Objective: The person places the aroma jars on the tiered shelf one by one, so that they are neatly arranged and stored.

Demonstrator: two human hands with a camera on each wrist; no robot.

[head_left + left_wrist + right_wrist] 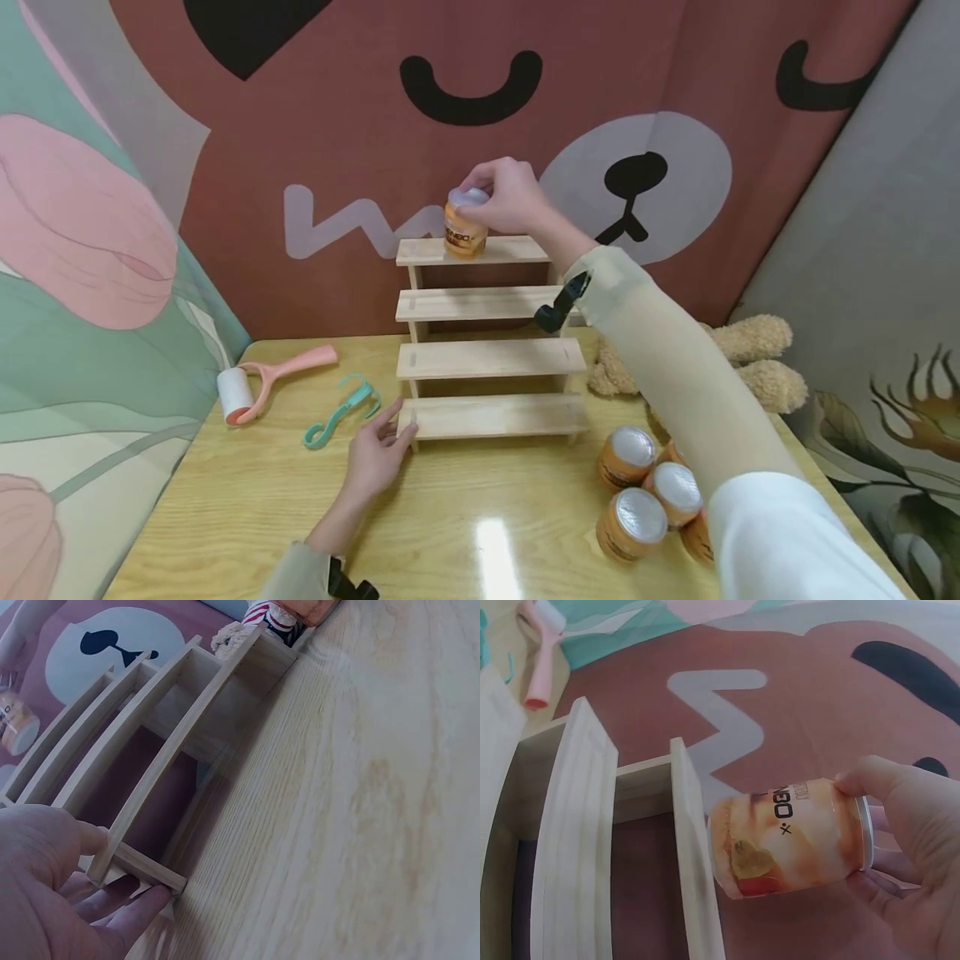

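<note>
A four-tier wooden step rack (491, 360) stands on the table against the curtain. On its top tier, toward the left end, an orange can (465, 233) with a silvery lid is upright. My right hand (510, 196) pinches this can near its lid; in the right wrist view, the can's base (718, 859) meets the top board, with thumb and fingers around the lid end. My left hand (377, 454) holds the left end of the bottom tier. The left wrist view has its thumb (91, 838) at the board and its fingers against the side support.
Several more orange cans (632, 525) cluster at the table's right, partly behind my right arm. A plush toy (753, 340) lies behind them. At the left are a pink-handled lint roller (288, 365) and a teal hook (337, 421).
</note>
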